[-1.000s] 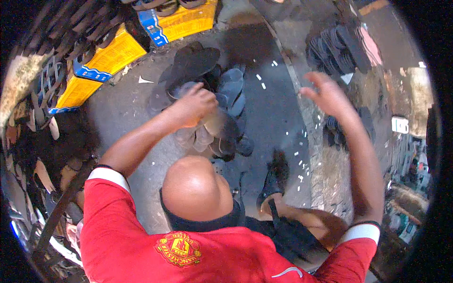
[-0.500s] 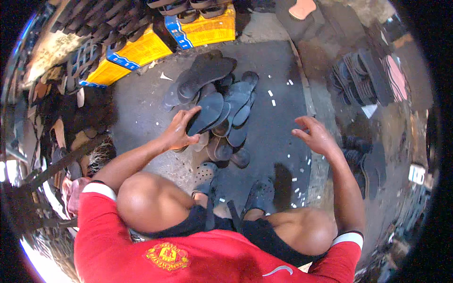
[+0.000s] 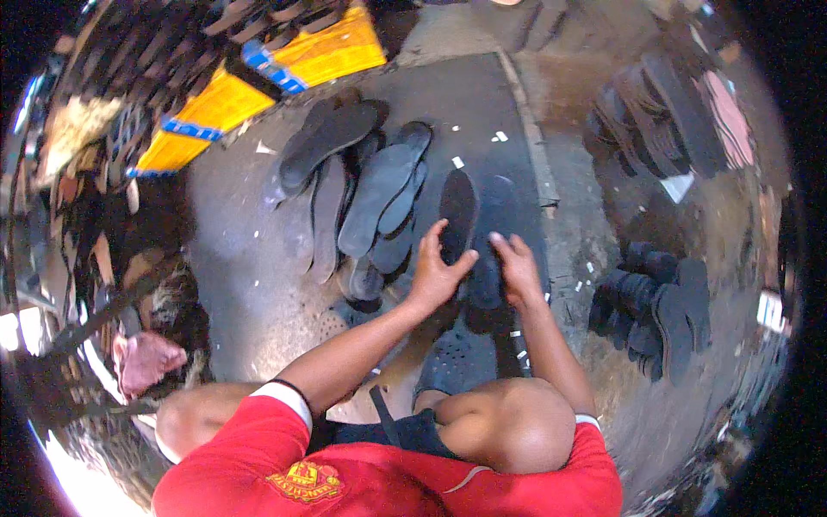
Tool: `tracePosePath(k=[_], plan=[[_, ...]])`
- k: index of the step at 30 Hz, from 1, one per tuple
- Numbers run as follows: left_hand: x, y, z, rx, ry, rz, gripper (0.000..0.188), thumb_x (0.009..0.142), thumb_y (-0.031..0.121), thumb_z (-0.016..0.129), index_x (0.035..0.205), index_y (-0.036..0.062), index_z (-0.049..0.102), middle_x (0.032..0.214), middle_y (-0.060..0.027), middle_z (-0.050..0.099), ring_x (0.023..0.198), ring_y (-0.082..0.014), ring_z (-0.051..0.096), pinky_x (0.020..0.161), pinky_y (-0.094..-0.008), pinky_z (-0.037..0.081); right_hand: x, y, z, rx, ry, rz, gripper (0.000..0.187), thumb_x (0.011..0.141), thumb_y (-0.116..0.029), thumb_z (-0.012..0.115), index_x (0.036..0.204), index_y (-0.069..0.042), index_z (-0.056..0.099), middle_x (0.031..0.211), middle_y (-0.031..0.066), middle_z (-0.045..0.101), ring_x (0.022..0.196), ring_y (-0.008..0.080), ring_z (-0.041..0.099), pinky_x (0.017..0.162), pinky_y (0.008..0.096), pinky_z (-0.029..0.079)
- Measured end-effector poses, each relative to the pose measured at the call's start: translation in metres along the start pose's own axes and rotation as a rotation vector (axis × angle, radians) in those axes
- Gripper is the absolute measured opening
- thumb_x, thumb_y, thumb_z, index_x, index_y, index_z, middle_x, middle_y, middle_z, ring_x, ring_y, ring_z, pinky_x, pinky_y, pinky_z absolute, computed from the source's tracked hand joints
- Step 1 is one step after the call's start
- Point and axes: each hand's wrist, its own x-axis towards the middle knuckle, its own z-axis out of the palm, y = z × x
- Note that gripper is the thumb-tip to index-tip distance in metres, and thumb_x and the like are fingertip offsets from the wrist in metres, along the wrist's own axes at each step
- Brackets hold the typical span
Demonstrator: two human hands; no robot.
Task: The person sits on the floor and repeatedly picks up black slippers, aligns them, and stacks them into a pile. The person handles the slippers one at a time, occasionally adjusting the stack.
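I sit low on a grey concrete floor. My left hand grips the near end of a black shoe sole that lies flat on the floor. Right beside it lies a second dark sole. My right hand rests flat on its near end, fingers apart. The two soles lie side by side, pointing away from me. A pile of grey and black soles sits just left of my left hand.
Yellow sacks with blue bands lie at the far left. Stacks of dark soles stand at the right and far right. Footwear crowds the left edge. A pink cloth lies by my left knee.
My left hand has carried a black sole from the pile to the right and set it on the floor. My right hand has come in from the right and down onto the neighbouring sole.
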Motion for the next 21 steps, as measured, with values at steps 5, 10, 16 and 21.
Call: tracePosePath(k=[5, 10, 16, 21], plan=[[-0.004, 0.007, -0.006, 0.453, 0.023, 0.290, 0.081, 0.084, 0.039, 0.081, 0.146, 0.0046, 0.042, 0.142, -0.0261, 0.043, 0.130, -0.0433, 0.044, 0.111, -0.0496, 0.037, 0.005, 0.029, -0.066, -0.260, 0.300, -0.391, 0.057, 0.094, -0.028, 0.073, 0.136, 0.003, 0.050, 0.125, 0.0181, 0.065, 0.112, 0.0295, 0.063, 0.100, 0.0382, 0.048], [0.078, -0.016, -0.093, 0.751, 0.306, 0.263, 0.068, 0.085, 0.023, 0.074, 0.141, -0.0014, 0.044, 0.145, -0.0251, 0.044, 0.136, -0.0436, 0.042, 0.112, -0.0539, 0.036, -0.020, -0.009, -0.045, -0.049, 0.264, -0.438, 0.056, 0.097, -0.026, 0.071, 0.139, 0.002, 0.048, 0.129, 0.0158, 0.063, 0.114, 0.0256, 0.061, 0.102, 0.0369, 0.046], [0.087, 0.005, -0.104, 0.639, 0.209, -0.077, 0.092, 0.073, 0.027, 0.080, 0.150, 0.0042, 0.035, 0.145, -0.0262, 0.047, 0.134, -0.0447, 0.045, 0.111, -0.0546, 0.038, -0.032, -0.006, -0.006, 0.090, -0.080, -0.236, 0.061, 0.099, -0.031, 0.070, 0.144, 0.001, 0.044, 0.127, 0.0153, 0.063, 0.110, 0.0233, 0.062, 0.093, 0.0384, 0.052], [0.045, 0.025, -0.046, 0.296, 0.215, 0.222, 0.067, 0.070, 0.021, 0.087, 0.130, 0.0029, 0.061, 0.129, -0.0203, 0.063, 0.122, -0.0374, 0.058, 0.108, -0.0450, 0.044, -0.039, -0.020, 0.041, 0.319, -0.207, -0.016, 0.092, 0.097, -0.035, 0.071, 0.157, 0.008, 0.017, 0.143, 0.0210, 0.052, 0.120, 0.0281, 0.059, 0.099, 0.0408, 0.051]])
